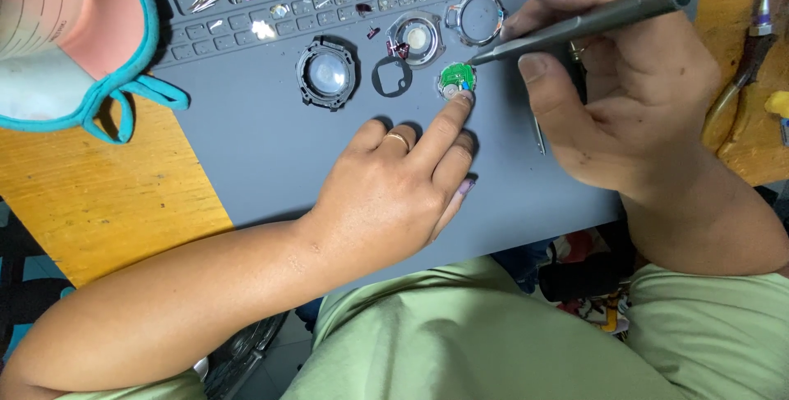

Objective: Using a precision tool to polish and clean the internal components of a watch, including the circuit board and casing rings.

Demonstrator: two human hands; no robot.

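Grey mat (271, 162) lies open toward its near edge; left hand (394, 195), forefinger extended, pins green watch movement (457, 78); right hand (625, 96) pinches grey screwdriver (592, 18) at it.

**Metal, rubber and wood under my hands**

The tool (588, 22) in my right hand (633, 112) is matt grey brushed metal. The small round circuit board (457, 79) my left hand (394, 195) pins looks glossy green. The mat (263, 145) is smooth, dull grey rubber; the table (90, 195) is grainy yellow wood. The watch case (327, 73) is dark plastic with shiny glass.
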